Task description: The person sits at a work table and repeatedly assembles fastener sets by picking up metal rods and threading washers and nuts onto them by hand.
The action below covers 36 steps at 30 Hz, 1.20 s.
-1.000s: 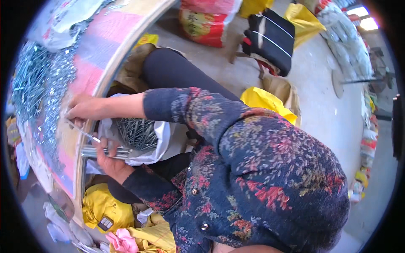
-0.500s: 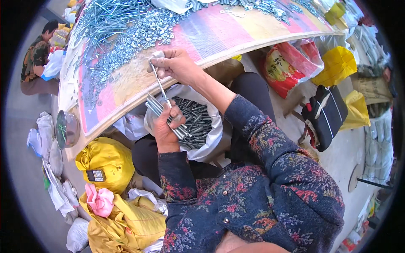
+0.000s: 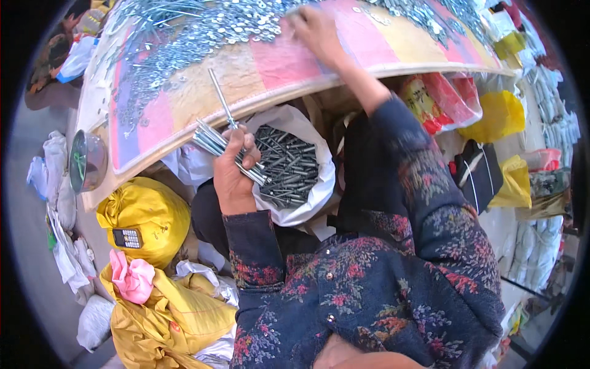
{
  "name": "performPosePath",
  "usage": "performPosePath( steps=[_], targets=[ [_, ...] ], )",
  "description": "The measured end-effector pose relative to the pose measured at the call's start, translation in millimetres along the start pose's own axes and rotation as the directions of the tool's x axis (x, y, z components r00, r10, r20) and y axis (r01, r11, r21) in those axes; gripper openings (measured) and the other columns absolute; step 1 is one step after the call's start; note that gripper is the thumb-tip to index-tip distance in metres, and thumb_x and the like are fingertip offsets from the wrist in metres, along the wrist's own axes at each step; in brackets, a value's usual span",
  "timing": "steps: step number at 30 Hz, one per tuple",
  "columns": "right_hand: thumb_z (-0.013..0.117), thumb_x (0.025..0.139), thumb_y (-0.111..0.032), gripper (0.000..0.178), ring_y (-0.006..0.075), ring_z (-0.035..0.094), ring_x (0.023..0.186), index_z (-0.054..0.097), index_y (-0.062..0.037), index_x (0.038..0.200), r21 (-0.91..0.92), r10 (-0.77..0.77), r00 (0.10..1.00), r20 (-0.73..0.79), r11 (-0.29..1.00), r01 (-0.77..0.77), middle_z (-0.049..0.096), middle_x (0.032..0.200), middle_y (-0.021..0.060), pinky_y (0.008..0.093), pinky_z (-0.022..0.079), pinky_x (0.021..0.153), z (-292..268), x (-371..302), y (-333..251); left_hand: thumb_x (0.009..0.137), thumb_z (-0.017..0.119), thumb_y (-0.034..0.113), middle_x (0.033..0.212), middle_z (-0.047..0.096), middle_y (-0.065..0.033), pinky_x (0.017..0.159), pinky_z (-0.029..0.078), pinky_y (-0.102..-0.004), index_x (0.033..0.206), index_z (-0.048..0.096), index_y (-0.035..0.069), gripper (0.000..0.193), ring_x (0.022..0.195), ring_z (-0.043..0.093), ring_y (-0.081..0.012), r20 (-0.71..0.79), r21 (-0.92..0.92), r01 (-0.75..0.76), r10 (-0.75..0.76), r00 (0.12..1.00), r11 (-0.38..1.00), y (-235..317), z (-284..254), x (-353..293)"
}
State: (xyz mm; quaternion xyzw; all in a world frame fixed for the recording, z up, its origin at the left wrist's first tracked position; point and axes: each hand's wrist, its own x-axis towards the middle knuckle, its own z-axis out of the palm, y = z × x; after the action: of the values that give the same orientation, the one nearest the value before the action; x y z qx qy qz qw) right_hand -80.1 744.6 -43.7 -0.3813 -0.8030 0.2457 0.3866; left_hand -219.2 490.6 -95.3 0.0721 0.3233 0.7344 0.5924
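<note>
My left hand (image 3: 236, 165) is closed round a bundle of long metal bolts (image 3: 212, 140) above an open white sack. One bolt (image 3: 219, 92) sticks up from its fingers, tilted toward the table, with a nut or washer low on its shank. My right hand (image 3: 314, 35) reaches over the table to the edge of a heap of small washers and nuts (image 3: 246, 21). Motion smears its fingertips, so whether they hold anything is unclear. The sack (image 3: 329, 169) under my left hand holds many dark grey sleeved bolts (image 3: 289, 163).
The table (image 3: 218, 71) has a striped cloth top and a raised wooden rim. Long thin rods (image 3: 153, 27) lie heaped at its far left. A metal bowl (image 3: 87, 161) stands by its left corner. Yellow sacks (image 3: 153, 209), a phone (image 3: 127, 238) and a red bag (image 3: 439, 101) surround me.
My right hand has left the upper end of the upright bolt and moved right and away to the washers. My left hand still holds the bundle. The view has shifted slightly.
</note>
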Motion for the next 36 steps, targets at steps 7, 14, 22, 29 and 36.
performPosePath(
  steps=[7, 14, 22, 29, 36],
  targets=[
    [0.058, 0.077, -0.018, 0.021, 0.0284, 0.067, 0.085, 0.072, -0.0088, 0.089, -0.548, 0.028, 0.970, -0.242, 0.821, -0.160, 0.069, 0.090, 0.0138, 0.0406, 0.054, 0.069, 71, 70, 64, 0.090, 0.062, 0.013, 0.076, 0.051, -0.0019, 0.045, 0.033, -0.0200, 0.104, 0.053, -0.001, 0.022, 0.049, 0.041, -0.0062, 0.149, 0.033, 0.031, -0.036, 0.988, 0.999, -2, 2, -2],
    [0.060, 0.077, -0.016, 0.024, 0.0241, 0.060, 0.104, 0.072, -0.0122, 0.098, -0.519, 0.165, 0.975, -0.146, 0.827, -0.218, 0.066, 0.104, 0.0092, 0.0380, 0.052, 0.073, 44, 51, 57, 0.094, 0.058, 0.013, 0.071, 0.046, -0.0011, 0.045, 0.032, -0.0201, 0.105, 0.049, 0.000, 0.020, 0.048, 0.038, -0.0064, 0.228, 0.017, 0.125, -0.126, 0.966, 0.992, -22, 4, -3],
    [0.064, 0.070, -0.021, 0.015, 0.0250, 0.064, 0.091, 0.073, -0.0153, 0.081, -0.412, 0.136, 0.970, -0.201, 0.887, -0.209, 0.069, 0.088, 0.0043, 0.0413, 0.050, 0.067, 76, 48, 52, 0.093, 0.059, 0.012, 0.076, 0.049, -0.0041, 0.045, 0.034, -0.0198, 0.101, 0.054, -0.001, 0.016, 0.048, 0.039, -0.0077, 0.325, 0.008, 0.154, -0.148, 0.934, 0.988, -14, -3, -1],
    [0.062, 0.068, -0.019, 0.015, 0.0278, 0.065, 0.086, 0.071, -0.0092, 0.074, -0.335, 0.134, 0.972, -0.194, 0.922, -0.194, 0.068, 0.085, 0.0117, 0.0470, 0.050, 0.066, 27, 6, 60, 0.091, 0.062, 0.016, 0.079, 0.051, -0.0042, 0.050, 0.038, -0.0190, 0.107, 0.054, 0.002, 0.023, 0.050, 0.041, -0.0071, 0.250, 0.174, 0.091, -0.133, 0.959, 0.981, -40, -9, 15],
    [0.065, 0.071, -0.030, 0.026, 0.0264, 0.061, 0.073, 0.070, -0.0051, 0.071, -0.217, 0.007, 0.967, -0.255, 0.974, -0.064, 0.064, 0.073, 0.0113, 0.0414, 0.049, 0.061, 15, -34, 23, 0.090, 0.056, 0.015, 0.100, 0.058, -0.0083, 0.068, 0.044, -0.0307, 0.109, 0.056, 0.005, 0.021, 0.075, 0.051, -0.0156, 0.288, 0.087, 0.165, -0.184, 0.940, 0.982, -18, -23, -10]
  ],
)
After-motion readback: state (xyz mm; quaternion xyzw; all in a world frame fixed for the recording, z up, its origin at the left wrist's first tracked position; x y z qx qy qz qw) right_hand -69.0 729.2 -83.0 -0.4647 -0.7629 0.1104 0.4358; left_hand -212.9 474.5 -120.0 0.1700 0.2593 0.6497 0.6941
